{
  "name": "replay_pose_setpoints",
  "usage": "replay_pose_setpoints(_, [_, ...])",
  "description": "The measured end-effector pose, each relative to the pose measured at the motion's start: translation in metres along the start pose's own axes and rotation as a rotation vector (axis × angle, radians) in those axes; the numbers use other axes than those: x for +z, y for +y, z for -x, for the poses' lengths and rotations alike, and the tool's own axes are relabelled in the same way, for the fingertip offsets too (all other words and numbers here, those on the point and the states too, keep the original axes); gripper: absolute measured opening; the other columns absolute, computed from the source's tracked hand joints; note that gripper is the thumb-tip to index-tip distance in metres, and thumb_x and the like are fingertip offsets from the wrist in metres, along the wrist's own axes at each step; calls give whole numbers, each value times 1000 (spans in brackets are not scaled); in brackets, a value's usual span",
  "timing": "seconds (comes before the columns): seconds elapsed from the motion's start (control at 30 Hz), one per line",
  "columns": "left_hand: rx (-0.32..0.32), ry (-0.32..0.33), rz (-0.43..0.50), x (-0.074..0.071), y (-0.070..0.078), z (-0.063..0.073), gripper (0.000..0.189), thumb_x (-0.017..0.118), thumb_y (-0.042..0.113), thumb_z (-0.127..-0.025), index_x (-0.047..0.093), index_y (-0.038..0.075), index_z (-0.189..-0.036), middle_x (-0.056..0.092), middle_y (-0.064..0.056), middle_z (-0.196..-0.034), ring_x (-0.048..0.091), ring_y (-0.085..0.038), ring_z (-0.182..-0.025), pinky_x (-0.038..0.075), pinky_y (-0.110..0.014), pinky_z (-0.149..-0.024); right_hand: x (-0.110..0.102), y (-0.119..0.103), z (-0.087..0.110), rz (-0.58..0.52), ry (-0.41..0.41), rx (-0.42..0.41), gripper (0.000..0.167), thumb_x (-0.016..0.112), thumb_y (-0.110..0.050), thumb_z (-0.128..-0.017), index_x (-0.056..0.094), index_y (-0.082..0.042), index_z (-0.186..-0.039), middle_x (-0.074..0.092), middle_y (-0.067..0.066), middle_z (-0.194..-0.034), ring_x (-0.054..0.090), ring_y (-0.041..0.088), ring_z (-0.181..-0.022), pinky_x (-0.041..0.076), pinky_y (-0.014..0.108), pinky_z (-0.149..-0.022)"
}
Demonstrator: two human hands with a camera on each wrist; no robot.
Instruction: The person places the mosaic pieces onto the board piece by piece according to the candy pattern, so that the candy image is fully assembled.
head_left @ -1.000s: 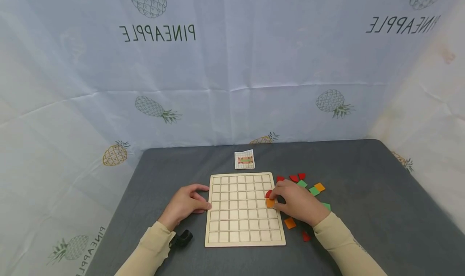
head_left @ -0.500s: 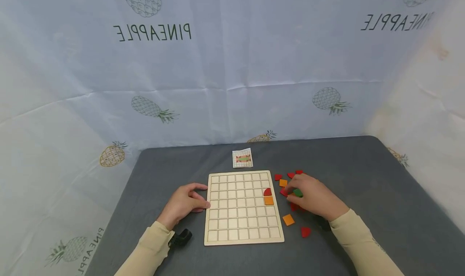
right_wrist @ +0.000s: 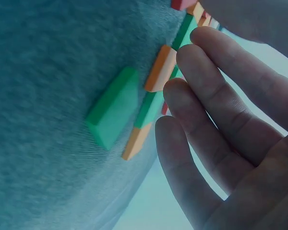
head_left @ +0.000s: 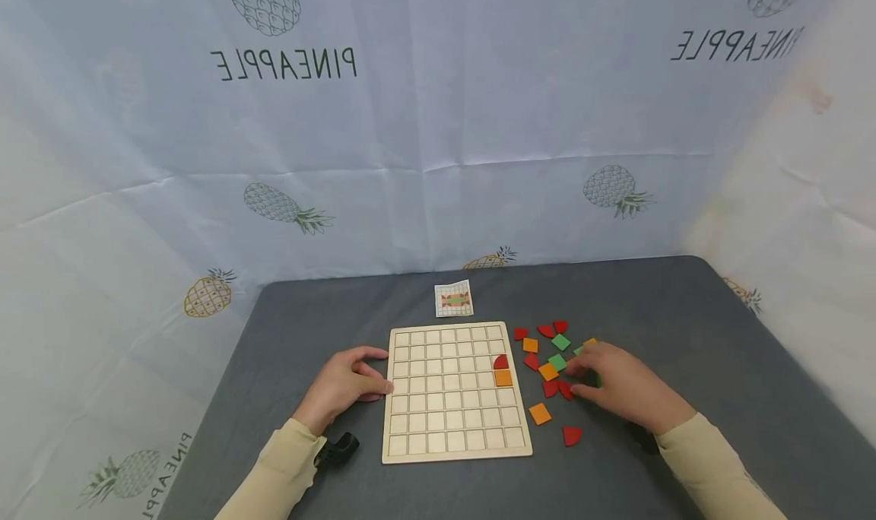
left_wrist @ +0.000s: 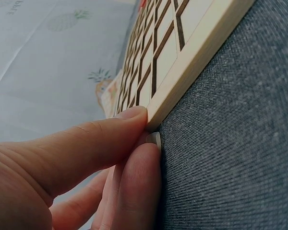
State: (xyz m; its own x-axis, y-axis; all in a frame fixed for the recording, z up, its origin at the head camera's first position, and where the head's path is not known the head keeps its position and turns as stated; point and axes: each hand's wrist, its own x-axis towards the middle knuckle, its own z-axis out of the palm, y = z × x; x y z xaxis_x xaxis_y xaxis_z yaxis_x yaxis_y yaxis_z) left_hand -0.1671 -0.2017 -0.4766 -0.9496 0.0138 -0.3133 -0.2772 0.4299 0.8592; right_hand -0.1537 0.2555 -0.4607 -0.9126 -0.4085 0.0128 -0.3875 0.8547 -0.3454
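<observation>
A pale wooden grid board [head_left: 445, 398] lies on the table, bearing a red rounded tile [head_left: 501, 362] above an orange square tile [head_left: 503, 378] near its right edge. My left hand [head_left: 345, 387] holds the board's left edge; in the left wrist view the thumb [left_wrist: 101, 139] presses over its rim, with fingertips tucked against the side. Right of the board, my right hand [head_left: 626, 387] hovers over loose tiles, fingers spread and holding nothing. In the right wrist view a green tile [right_wrist: 115, 108] lies beside the fingertips, near an orange tile [right_wrist: 161, 67]. The hand hides some tiles in the head view.
A small card [head_left: 454, 299] with a coloured pattern on a grid lies behind the board. Loose orange [head_left: 540, 413], red [head_left: 571, 435] and green tiles [head_left: 560, 342] are scattered to its right. A pineapple-print cloth [head_left: 383, 125] hangs behind the grey table [head_left: 342, 307].
My right hand has left the orange square tile on the board and moved right over the loose tiles, uncovering several. The left hand stays at the board's edge. The head view has shifted slightly.
</observation>
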Motion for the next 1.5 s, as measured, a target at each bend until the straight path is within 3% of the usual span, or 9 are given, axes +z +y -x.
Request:
replay_pose_setpoints(0.27, [-2, 2, -4, -1, 0, 0, 62, 95, 6, -79, 72, 10, -137, 79, -8, -90, 75, -19, -76, 68, -36, -73, 4, -2, 6, 7, 3, 18, 22, 95, -35, -84, 80, -27, -98, 67, -14, -97, 63, 8, -90, 60, 35, -79])
replay_pose_setpoints(0.77, [0, 2, -6, 1, -1, 1, 62, 95, 5, -80, 72, 9, -137, 79, -8, -88, 76, -19, -76, 68, -36, -73, 6, -6, 8, 24, 17, 35, 19, 95, -29, -83, 80, -28, -94, 68, -14, -95, 64, 9, -91, 62, 38, -79])
replay_pose_setpoints(1.1, [7, -2, -6, 0, 0, 0, 62, 94, 5, -80, 71, 9, -138, 78, -9, -89, 76, -19, -77, 68, -36, -74, 6, -25, -13, 9, 40, -56, 16, 93, -27, -86, 82, -26, -98, 67, -14, -96, 61, 8, -91, 59, 29, -76])
replay_pose_setpoints(1.33, [19, -13, 7, -1, -1, 0, 61, 94, 5, -81, 71, 9, -137, 78, -9, -89, 76, -21, -78, 69, -37, -75, 10, -48, -29, -81, 6, -135, 14, 91, -25, -89, 81, -26, -98, 67, -12, -95, 58, 9, -87, 54, 23, -72])
replay_pose_setpoints(1.5, [13, -13, 2, -1, -2, 1, 62, 95, 6, -80, 71, 10, -137, 78, -9, -89, 75, -20, -76, 68, -37, -74, 16, -60, -34, -87, -14, -179, 16, 92, -26, -88, 83, -23, -101, 70, -13, -98, 59, 6, -88, 56, 23, -73])
